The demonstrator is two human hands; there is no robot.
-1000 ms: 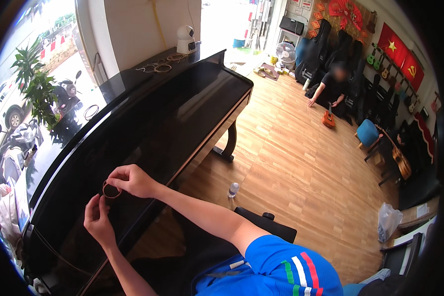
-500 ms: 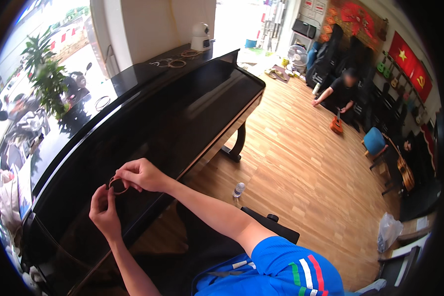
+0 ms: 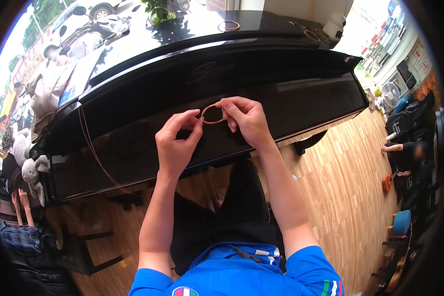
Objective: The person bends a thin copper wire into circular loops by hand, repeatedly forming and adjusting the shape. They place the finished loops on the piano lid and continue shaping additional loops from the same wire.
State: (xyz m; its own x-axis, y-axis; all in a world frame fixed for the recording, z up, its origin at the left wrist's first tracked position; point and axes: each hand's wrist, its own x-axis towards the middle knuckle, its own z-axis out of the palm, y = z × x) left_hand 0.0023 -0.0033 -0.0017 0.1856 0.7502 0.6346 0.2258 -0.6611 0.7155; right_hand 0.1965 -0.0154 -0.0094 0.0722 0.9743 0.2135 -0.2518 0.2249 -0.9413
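A thin copper-coloured coil of wire (image 3: pixel 213 123) is held up between my two hands, above the black piano (image 3: pixel 291 93). My left hand (image 3: pixel 175 143) pinches the coil's left side between thumb and fingertips. On its upper right, the thumb and index finger of my right hand (image 3: pixel 249 121) are closed around it. Loose copper-coloured strands (image 3: pixel 89 140) hang over the piano's left part. A similar coil (image 3: pixel 230 29) lies on the piano top, and more loops (image 3: pixel 313 33) lie at its right end.
A grey plush toy (image 3: pixel 32 170) sits by the piano's left end. At far left, another person's hands (image 3: pixel 22 200) rest on a dark surface. A person (image 3: pixel 412 153) at far right is beside a small orange guitar (image 3: pixel 387 182). A blue stool (image 3: pixel 402 222) stands on the wooden floor.
My view has swung left, so the piano now lies straight ahead and the person at far left has come into view. Both hands still hold the coil.
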